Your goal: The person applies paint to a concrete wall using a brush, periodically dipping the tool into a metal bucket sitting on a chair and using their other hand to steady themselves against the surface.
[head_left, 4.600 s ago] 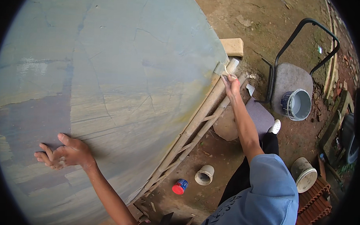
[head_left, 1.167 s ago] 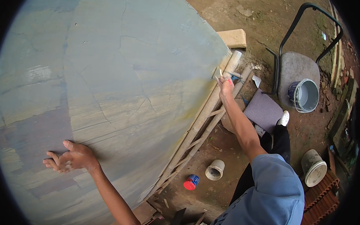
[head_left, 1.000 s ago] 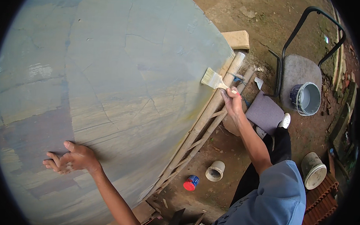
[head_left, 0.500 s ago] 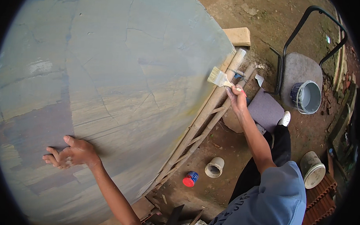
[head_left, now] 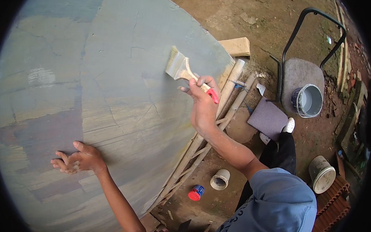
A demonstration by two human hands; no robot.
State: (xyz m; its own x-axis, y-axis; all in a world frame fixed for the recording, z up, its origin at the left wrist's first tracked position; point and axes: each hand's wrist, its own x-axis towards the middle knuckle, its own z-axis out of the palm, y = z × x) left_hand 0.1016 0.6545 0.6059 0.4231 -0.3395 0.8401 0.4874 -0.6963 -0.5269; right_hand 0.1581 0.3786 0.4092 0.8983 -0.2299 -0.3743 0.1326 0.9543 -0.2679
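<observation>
Outdoor wall (head_left: 117, 68) in patchy grey-blue paint, a paintbrush (head_left: 180, 66) held before it

Seen from above, the right hand (head_left: 204, 104) of a person in a blue shirt (head_left: 280, 197) is closed around the pale, red-ended handle of the paintbrush. The bristles point to the upper left, close to the wall; whether they touch cannot be told. Lower and to the left, the left hand (head_left: 82, 158) is loosely open and holds nothing, thumb spread and fingers bent, at a darker patch of the wall. A bamboo ladder (head_left: 235, 72) runs along the wall's right edge, near a beige block (head_left: 237, 47). On the earthen ground (head_left: 270, 21) beyond, a black-framed chair (head_left: 302, 71) carries a bucket (head_left: 311, 105); a purplish pad (head_left: 268, 115) lies nearby. Toward the bottom are a blue can with a red lid (head_left: 196, 193), a small whitish pot (head_left: 220, 179) and, at right, a dirty pail (head_left: 322, 174) beside ridged orange tiles (head_left: 333, 203).
</observation>
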